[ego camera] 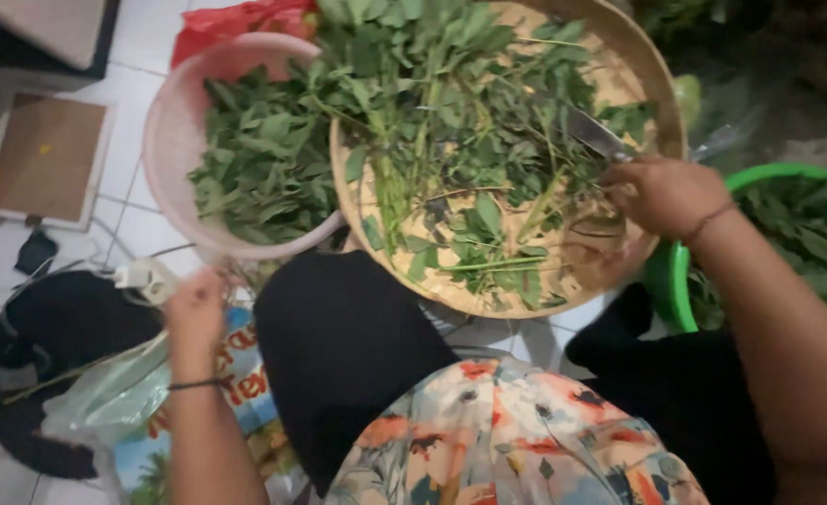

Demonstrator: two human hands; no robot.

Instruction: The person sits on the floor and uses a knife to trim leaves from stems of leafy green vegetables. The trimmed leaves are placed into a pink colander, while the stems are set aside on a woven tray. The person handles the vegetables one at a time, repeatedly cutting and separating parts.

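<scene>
A round woven tray rests on my lap, covered with green leafy stems. My right hand sits at the tray's right rim, closed on a knife whose blade points up and left over the leaves. My left hand hangs low at the left, below a pink plastic basin filled with picked green leaves. Its fingers are curled, near a clear plastic bag; whether they hold anything is unclear.
A green basin with more greens stands at the right. A red plastic bag lies behind the pink basin. A white plug and cables, a dark bag and a cardboard piece lie on the tiled floor at the left.
</scene>
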